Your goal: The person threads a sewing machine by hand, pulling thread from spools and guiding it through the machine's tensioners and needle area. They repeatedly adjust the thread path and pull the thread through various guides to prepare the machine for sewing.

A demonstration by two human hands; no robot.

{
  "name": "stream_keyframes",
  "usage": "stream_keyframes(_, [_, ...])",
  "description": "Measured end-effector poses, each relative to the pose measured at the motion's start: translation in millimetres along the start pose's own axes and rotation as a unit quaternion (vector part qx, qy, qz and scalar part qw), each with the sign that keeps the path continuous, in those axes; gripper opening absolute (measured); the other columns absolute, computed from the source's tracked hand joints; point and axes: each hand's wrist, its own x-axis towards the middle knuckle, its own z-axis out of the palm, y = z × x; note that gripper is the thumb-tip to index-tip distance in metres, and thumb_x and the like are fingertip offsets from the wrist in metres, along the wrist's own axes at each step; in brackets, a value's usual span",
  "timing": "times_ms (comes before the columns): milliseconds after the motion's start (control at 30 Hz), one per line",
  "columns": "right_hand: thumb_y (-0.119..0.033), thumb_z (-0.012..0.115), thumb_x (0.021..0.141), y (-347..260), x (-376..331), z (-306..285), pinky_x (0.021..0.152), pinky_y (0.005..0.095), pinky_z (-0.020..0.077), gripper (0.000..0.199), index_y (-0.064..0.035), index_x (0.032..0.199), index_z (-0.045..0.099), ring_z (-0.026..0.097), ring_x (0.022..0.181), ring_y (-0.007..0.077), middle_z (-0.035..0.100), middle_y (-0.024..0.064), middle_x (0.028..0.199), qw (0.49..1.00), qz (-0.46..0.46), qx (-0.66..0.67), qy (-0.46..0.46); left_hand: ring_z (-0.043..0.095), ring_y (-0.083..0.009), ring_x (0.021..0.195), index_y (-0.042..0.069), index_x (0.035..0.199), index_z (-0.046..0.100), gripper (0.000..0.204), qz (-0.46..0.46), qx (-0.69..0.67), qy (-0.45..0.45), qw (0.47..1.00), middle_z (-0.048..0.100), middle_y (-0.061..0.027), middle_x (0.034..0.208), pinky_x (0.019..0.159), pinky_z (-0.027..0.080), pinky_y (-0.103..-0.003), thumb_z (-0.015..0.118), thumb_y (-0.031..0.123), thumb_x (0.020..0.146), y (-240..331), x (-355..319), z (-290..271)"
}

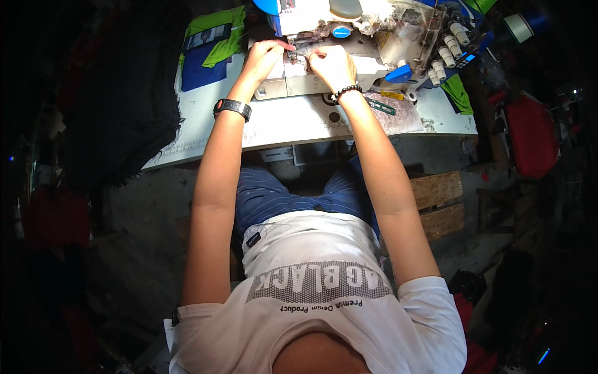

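A white and blue sewing machine [302, 86] stands at the far side of the white table, lit brightly around its needle. My left hand [265, 59] reaches in from the left, with thumb and forefinger brought together beside the presser foot [291, 56]. Just right of the needle, my right hand [336, 67] is closed in a pinch, its fingertips pointing left. Whatever either pinch holds is too small to make out. Both wrists rest close to the machine's front edge.
Green thread snips [381, 107] and a yellow-handled tool [391, 95] lie right of my right wrist. Blue fabric [202, 70], green fabric [232, 47] and a phone-like dark object [207, 36] lie at left. Dark cloth [131, 100] hangs over the left side of the table [187, 137].
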Motion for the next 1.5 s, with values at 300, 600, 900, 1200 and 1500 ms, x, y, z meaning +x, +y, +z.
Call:
stream_keyframes(300, [-0.034,0.063,0.079,1.8,3.4,-0.7,0.069,0.0375,0.0526,0.025,-0.0156,0.087,0.078,0.069,0.073,0.0287,0.071,0.0105,0.073,0.999,-0.007,-0.045,-0.016,0.065,-0.0165,0.093,0.0,0.097,0.074,0.027,-0.013,0.009,0.004,1.0,0.073,-0.0099,0.097,0.089,0.048,-0.03,0.051,0.011,0.086,3.2,-0.3,0.1])
stream_keyframes(600, [-0.028,0.063,0.075,-2.7,1.9,-1.6,0.075,0.0385,0.0521,0.022,-0.0129,0.081,0.077,0.069,0.076,0.0322,0.07,0.0144,0.076,1.0,0.015,-0.007,-0.015,0.065,-0.0161,0.093,-0.001,0.096,0.074,0.026,-0.006,0.002,0.007,1.0,0.073,-0.0108,0.098,0.09,0.048,-0.03,0.052,0.008,0.086,3.1,-0.8,-0.2])
stream_keyframes(900, [-0.028,0.063,0.074,-2.7,1.0,-0.4,0.076,0.0393,0.0522,0.022,-0.0136,0.082,0.077,0.069,0.075,0.0325,0.07,0.0146,0.077,1.0,0.008,-0.015,-0.007,0.065,-0.0165,0.094,-0.001,0.096,0.073,0.026,-0.018,-0.002,0.009,1.0,0.073,-0.0111,0.098,0.09,0.048,-0.03,0.051,0.008,0.086,5.3,-1.5,0.1])
stream_keyframes(1200, [-0.033,0.063,0.079,-0.7,2.9,1.6,0.069,0.038,0.0535,0.023,-0.0171,0.086,0.078,0.07,0.074,0.0293,0.071,0.0117,0.075,0.998,-0.011,-0.056,0.01,0.064,-0.0144,0.089,0.0,0.098,0.074,0.027,-0.012,0.003,0.01,1.0,0.073,-0.01,0.097,0.084,0.048,-0.028,0.051,0.01,0.086,5.6,-2.4,0.1])
stream_keyframes(1500, [-0.026,0.062,0.077,-4.0,3.0,-0.1,0.081,0.0392,0.0516,0.023,-0.0128,0.087,0.077,0.069,0.084,0.0313,0.072,0.0142,0.087,0.999,0.017,-0.031,-0.012,0.062,-0.0121,0.082,-0.001,0.1,0.073,0.028,0.01,-0.003,0.018,1.0,0.072,-0.0085,0.092,0.077,0.049,-0.026,0.052,0.011,0.086,5.1,-4.1,-1.2])
